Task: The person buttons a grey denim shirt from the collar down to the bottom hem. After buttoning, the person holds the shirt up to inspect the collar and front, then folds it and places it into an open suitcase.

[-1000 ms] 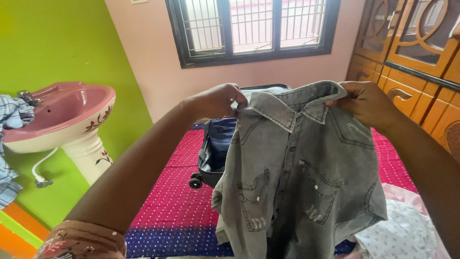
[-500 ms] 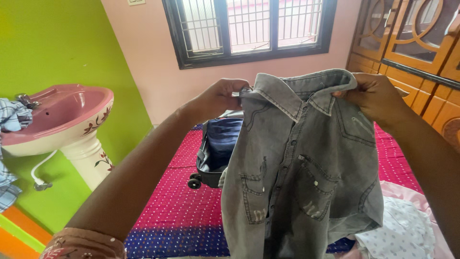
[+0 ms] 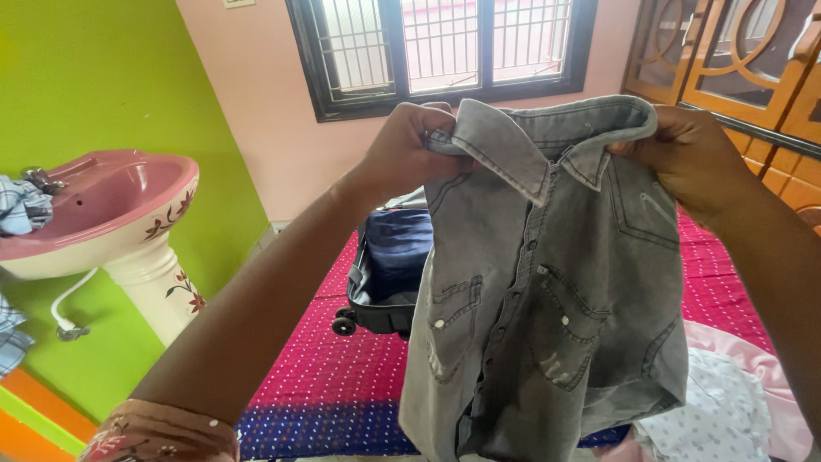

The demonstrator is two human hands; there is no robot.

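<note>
both hands hold a grey denim shirt (image 3: 547, 282) up in the air by its shoulders, over a bed with a pink dotted bedspread (image 3: 325, 368). the left hand (image 3: 410, 154) is closed on the fabric just beside the collar, fingers curled over the seam; the right hand (image 3: 693, 154) pinches the other shoulder in the same way, thumb in front.

to hold it well, i judge the grip should sit right at the shoulder seams, both hands level and pulled apart enough that the collar stretches flat — here the collar sags and rolls a little between the hands, so a touch more spread would help. the front faces the camera, which lets the placket hang straight as a centre line.

the shirt itself is faded grey, buttoned down the front with pale snaps, two flapped chest pockets with worn, frayed patches — the lower part hangs crumpled and twisted rather than flat.

behind it an open dark suitcase (image 3: 385, 274) lies on the bed. a white spotted cloth (image 3: 718, 411) lies at the lower right.
</note>
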